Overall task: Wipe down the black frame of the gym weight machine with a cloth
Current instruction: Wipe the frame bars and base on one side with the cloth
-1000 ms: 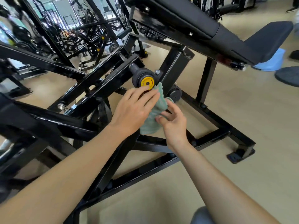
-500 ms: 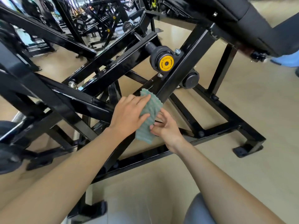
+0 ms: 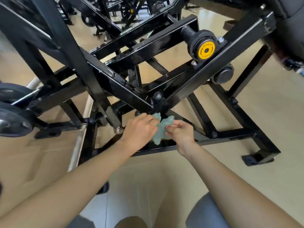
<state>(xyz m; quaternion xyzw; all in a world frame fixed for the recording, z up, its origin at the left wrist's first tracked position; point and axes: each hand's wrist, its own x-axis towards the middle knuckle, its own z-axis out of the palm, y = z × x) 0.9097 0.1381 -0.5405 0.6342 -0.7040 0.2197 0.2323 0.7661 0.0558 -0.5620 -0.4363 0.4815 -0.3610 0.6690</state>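
**Head view: cloth bunched at low frame joint, snag risk**

Green cloth [image 3: 160, 131] sits centre of picture, crumpled btw both hands. Its top edge touches the underside of the joint where the black frame [image 3: 115, 83] diagonals meet. Left hand [image 3: 139, 127] grips it from the left, fingers [image 3: 152, 119] curled over the bunch. Right hand [image 3: 181, 131] pinches the right edge w/ thumb and fingertips. Blur here, so finer finger lay: cannot tell.

Risks, as I judge them:
- Cloth is balled up, so little flat face meets the bar and the wipe may skip spots. Prob. needs re-folding.
- Loose folds could catch on the knob [image 3: 157, 95] just above the hands.
- Knuckles are close to bar edges and to the silver bar end [image 3: 118, 130] just left of the left hand. A fast stroke could bang them.
- Head is low, near the bars at upper left and the yellow-capped pivot [image 3: 206, 51] at upper right. Rising quick could mean a bump.

Containers: none in view, so no contents to report.
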